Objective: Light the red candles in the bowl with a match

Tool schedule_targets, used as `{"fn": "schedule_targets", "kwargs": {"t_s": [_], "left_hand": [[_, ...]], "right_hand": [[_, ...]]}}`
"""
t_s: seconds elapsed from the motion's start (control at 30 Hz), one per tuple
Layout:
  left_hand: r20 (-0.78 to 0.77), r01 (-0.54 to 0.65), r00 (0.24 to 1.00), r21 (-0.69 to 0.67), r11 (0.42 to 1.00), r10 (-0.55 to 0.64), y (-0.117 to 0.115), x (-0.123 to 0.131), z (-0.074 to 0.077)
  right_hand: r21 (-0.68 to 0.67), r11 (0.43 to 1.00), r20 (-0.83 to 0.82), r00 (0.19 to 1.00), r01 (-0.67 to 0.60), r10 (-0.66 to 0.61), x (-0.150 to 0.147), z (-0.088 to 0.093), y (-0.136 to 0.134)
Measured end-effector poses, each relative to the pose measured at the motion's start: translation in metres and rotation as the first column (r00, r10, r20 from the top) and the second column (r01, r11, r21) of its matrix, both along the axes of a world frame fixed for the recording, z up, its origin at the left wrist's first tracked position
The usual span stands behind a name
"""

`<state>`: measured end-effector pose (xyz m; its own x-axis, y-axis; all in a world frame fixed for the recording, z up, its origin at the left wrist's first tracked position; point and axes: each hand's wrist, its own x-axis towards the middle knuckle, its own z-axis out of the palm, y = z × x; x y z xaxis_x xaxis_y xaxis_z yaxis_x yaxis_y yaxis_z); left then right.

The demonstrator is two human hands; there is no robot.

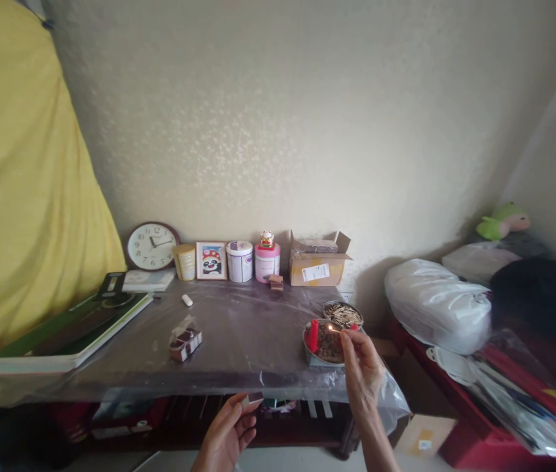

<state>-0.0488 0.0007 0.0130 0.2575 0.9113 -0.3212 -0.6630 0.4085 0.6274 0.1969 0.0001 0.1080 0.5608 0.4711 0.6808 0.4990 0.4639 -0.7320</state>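
My right hand [364, 373] pinches a burning match [336, 330], its small flame pointing left above a round tin [315, 359] of dark, crumbly material. A red candle [313, 335] stands upright at the tin's left side, apart from the flame. Another red piece [354, 326], likely a second candle, is mostly hidden behind my right fingers. Just behind is a round dish of loose matchsticks [343, 314]. Low in front of the table edge, my left hand [223, 432] grips a small matchbox [252, 398] between thumb and fingers. Several similar small boxes [185, 344] lie grouped on the table's left part.
Plastic sheeting covers the table [248, 328]. Along the wall stand a clock [153, 246], a panda picture [211, 261], canisters [240, 262] and an open carton [317, 262]. A large green book [66, 334] lies left; white bags [438, 305] sit right.
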Motion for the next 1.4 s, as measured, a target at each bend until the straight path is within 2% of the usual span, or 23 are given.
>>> {"fn": "schedule_targets", "kwargs": {"t_s": [0.33, 0.43, 0.57, 0.87, 1.07, 1.4], "left_hand": [[-0.012, 0.002, 1.0, 0.01, 1.0, -0.002, -0.001, 0.001, 0.001], [-0.02, -0.024, 1.0, 0.016, 1.0, 0.024, -0.001, 0.002, 0.003], [-0.017, 0.025, 1.0, -0.008, 1.0, -0.025, 0.002, 0.0, 0.003], [0.015, 0.064, 0.998, -0.018, 0.998, -0.064, 0.007, -0.003, -0.005], [0.023, 0.072, 0.997, -0.017, 0.997, -0.072, 0.007, -0.004, -0.005], [0.033, 0.09, 0.995, -0.014, 0.996, -0.09, 0.009, -0.006, -0.01]], "right_hand": [[-0.034, 0.999, 0.084, 0.996, 0.03, -0.027, 0.002, -0.002, 0.013], [-0.059, 0.998, 0.045, 0.999, -0.026, 0.029, 0.004, -0.004, 0.017], [-0.091, 0.991, -0.045, 0.995, -0.094, 0.09, 0.005, -0.005, 0.022], [-0.11, 0.984, -0.108, 0.986, -0.14, 0.128, 0.009, -0.009, 0.032], [-0.093, 0.992, -0.018, 0.996, -0.086, 0.085, 0.006, -0.008, 0.033], [-0.1, 0.991, -0.027, 0.996, -0.091, 0.089, 0.007, -0.016, 0.041]]}}
